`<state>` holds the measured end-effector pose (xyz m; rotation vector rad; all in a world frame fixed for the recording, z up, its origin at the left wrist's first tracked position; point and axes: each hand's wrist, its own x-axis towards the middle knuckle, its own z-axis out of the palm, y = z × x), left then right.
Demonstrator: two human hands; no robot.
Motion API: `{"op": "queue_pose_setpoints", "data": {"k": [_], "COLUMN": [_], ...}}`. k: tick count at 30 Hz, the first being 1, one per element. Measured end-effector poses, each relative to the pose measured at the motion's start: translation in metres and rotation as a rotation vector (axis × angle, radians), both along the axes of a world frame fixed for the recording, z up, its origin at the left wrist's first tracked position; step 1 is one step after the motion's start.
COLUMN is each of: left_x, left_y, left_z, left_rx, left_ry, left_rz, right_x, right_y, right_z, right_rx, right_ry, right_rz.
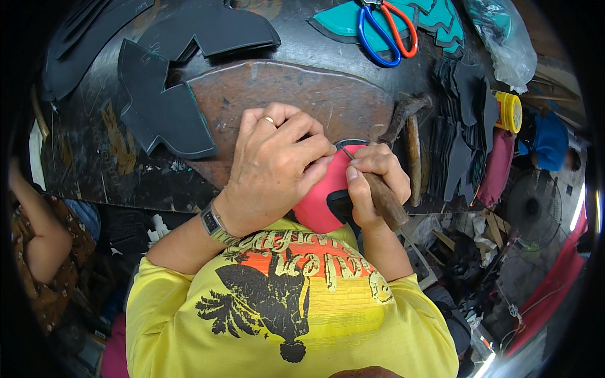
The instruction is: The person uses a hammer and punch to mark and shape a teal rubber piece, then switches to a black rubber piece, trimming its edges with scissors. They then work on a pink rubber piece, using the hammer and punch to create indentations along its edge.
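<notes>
A curved red piece with black edging (316, 205), like a shoe upper, is held up close to my body. My left hand (277, 160) is closed, with curled fingers pressed on the piece's left side and upper edge; its fingertips are partly hidden. In my right hand (383, 173) is an awl-like tool with a thick wooden handle (386, 203). Its thin metal shaft (346, 152) reaches over the piece's upper edge, and whether the tip pierces it I cannot tell. My right fingers also rest close against the red piece.
Beneath the hands lies a worn brown board (302, 88). A hammer (413, 148) is to its right, near stacked black cut pieces (463, 126). Large black pieces (164, 107) are on the left. Blue-and-red-handled cutters (381, 38) rest on teal pieces (337, 22). Another person's arm (41, 233) shows at left.
</notes>
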<state>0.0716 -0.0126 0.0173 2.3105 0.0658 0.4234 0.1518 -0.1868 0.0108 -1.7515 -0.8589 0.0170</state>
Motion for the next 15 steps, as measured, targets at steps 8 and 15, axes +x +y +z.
{"op": "queue_pose_setpoints", "data": {"k": [8,15], "left_x": [0.0001,0.0003], "left_y": [-0.0002,-0.0006], "left_z": [-0.0014,-0.0022], "left_rx": [0.003,0.014], "left_ry": [-0.013,-0.014], "left_rz": [0.005,0.002], "right_x": [-0.0031,-0.0038], "right_y": [0.0026,0.0068], "right_z": [0.0015,-0.0012], "right_rx": [-0.059,-0.15], "right_ry": [-0.013,-0.208], "right_rz": [0.03,0.036]}}
